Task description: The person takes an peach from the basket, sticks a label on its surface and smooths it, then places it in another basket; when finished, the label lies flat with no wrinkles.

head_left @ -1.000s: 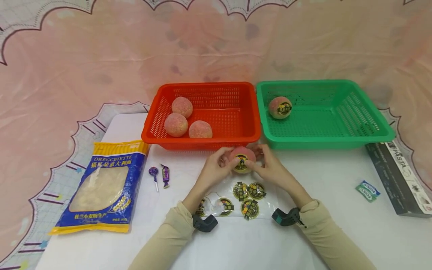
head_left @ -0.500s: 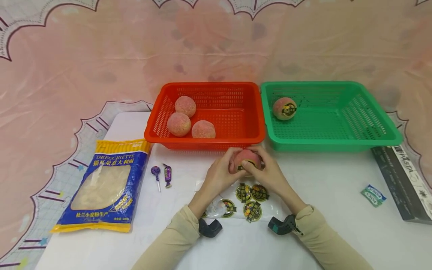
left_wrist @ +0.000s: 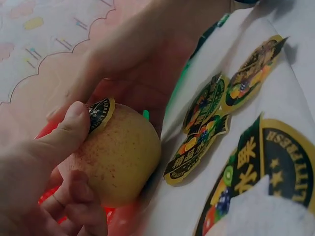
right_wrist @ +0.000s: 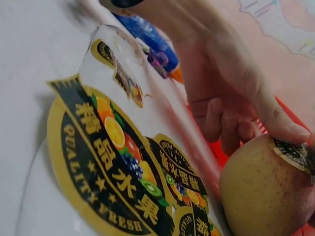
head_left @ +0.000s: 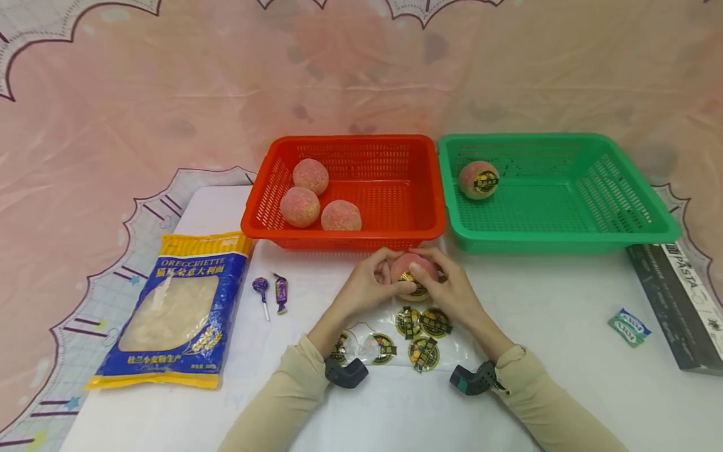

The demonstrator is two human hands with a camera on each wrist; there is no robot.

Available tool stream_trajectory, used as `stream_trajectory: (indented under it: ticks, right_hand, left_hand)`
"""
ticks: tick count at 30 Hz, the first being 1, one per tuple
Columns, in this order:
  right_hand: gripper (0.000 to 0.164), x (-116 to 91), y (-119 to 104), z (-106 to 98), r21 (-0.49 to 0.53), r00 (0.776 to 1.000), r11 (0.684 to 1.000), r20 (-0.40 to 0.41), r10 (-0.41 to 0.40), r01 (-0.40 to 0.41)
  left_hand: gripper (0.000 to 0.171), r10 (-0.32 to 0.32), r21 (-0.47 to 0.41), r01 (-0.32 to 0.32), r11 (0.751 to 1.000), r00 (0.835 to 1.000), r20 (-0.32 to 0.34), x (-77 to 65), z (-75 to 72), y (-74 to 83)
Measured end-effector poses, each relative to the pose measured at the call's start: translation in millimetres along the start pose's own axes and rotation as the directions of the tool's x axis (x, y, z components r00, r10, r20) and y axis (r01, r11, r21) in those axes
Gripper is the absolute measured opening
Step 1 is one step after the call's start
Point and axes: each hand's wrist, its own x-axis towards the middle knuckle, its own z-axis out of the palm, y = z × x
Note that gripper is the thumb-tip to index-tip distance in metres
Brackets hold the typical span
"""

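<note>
Both hands hold a pink and yellow peach over the table, just in front of the red basket. A round black and gold sticker lies on its skin. My left hand grips the peach from the left, its thumb at the sticker's edge. From the right, my right hand curls round the fruit with its thumb pressing on the sticker. Below the hands lies a clear sheet bearing several more fruit stickers. The far side of the peach is hidden in the head view.
Three peaches without visible stickers sit in the red basket. The green basket holds one stickered peach. Left are a pasta bag, a lollipop and a purple-wrapped candy; right, a small packet and a pasta box.
The peach turns in the hands: its sticker first faces up, then is mostly covered by the thumbs, and now shows partly again. The right thumb has moved onto the sticker.
</note>
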Motion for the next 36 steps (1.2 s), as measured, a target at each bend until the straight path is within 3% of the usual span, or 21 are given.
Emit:
stream_trajectory:
  ticks: [6, 9, 12, 17, 20, 25, 28, 32, 36]
  right_hand:
    - [0.037, 0.1, 2.1, -5.1, 0.06, 0.999, 0.998, 0.006, 0.036, -0.036]
    - [0.042, -2.6, 3.5, -7.0, -0.014, 0.997, 1.0, 0.077, 0.021, -0.02]
    - [0.05, -2.2, 5.6, -9.6, -0.044, 0.987, 0.999, 0.161, -0.002, 0.01]
    - [0.054, -0.9, 7.0, -13.5, -0.05, 0.977, 0.999, 0.215, -0.001, 0.012]
    - [0.057, -1.1, 6.2, -14.6, -0.075, 0.976, 0.997, 0.219, -0.011, 0.028]
    - [0.071, -4.1, 3.7, -15.1, -0.176, 0.973, 0.984, 0.231, 0.013, 0.029]
    - [0.077, -4.3, 2.4, -16.2, -0.214, 0.969, 0.976, 0.245, 0.02, 0.034]
    - [0.076, -2.9, 4.0, -19.7, -0.246, 0.966, 0.966, 0.259, -0.017, 0.083]
    - [0.076, -2.9, 6.5, -20.5, -0.229, 0.958, 0.967, 0.284, -0.044, 0.112]
  left_hand:
    - [0.052, -0.077, -0.192, 0.092, 0.977, 0.993, 0.087, -2.7, -6.5, -2.8]
    - [0.053, -0.115, -0.254, 0.14, 0.957, 0.987, 0.111, -3.7, -4.6, -1.7]
    - [0.044, -0.142, -0.318, 0.162, 0.934, 0.986, 0.086, -2.4, -4.9, -1.2]
    - [0.034, -0.08, -0.214, 0.087, 0.973, 0.996, 0.043, -0.8, -7.1, 1.0]
    - [0.036, -0.055, -0.153, 0.067, 0.986, 0.995, 0.081, -0.7, -9.8, 0.9]
    - [0.044, -0.051, -0.173, 0.076, 0.982, 0.988, 0.144, 0.0, -13.5, -0.6]
    - [0.046, -0.074, -0.253, 0.115, 0.961, 0.983, 0.166, 1.5, -14.2, -2.6]
    - [0.048, -0.129, -0.359, 0.191, 0.914, 0.973, 0.19, 3.5, -13.7, -5.7]
    - [0.048, -0.14, -0.369, 0.203, 0.907, 0.972, 0.188, 2.7, -11.8, -7.2]
